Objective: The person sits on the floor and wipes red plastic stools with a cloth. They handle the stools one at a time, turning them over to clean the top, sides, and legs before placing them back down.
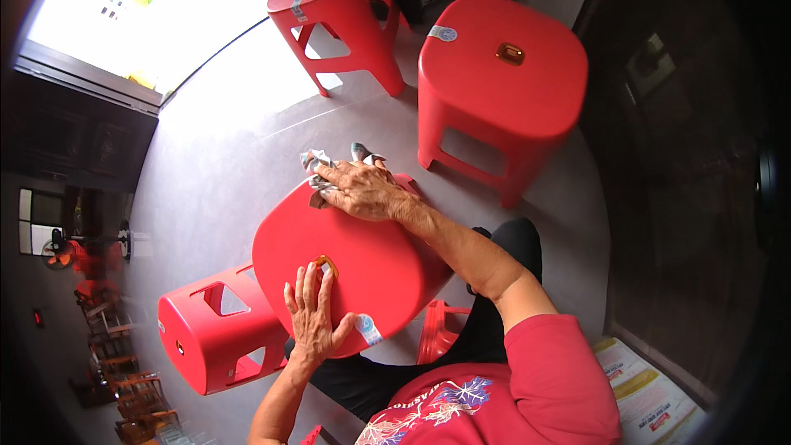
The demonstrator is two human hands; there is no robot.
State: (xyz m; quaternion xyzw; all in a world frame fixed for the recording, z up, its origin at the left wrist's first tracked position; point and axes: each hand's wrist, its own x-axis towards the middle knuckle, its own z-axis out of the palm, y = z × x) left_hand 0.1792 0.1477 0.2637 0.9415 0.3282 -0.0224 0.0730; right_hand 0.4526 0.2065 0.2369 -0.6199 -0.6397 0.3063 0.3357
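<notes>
A red plastic stool stands in front of me, its rounded square seat facing up. My right hand is closed round a crumpled, light patterned cloth and presses it against the seat's far edge. Flat on the seat lies my left hand, fingers stretched and slightly apart, fingertips beside the amber-rimmed hole in the middle. A pale blue and white sticker sits at the seat's near edge, close to my left thumb.
Two more red stools stand upright beyond, one at the far right and one farther back. Another red stool lies on its side at left. Printed cardboard lies at lower right. A bright doorway opens at upper left.
</notes>
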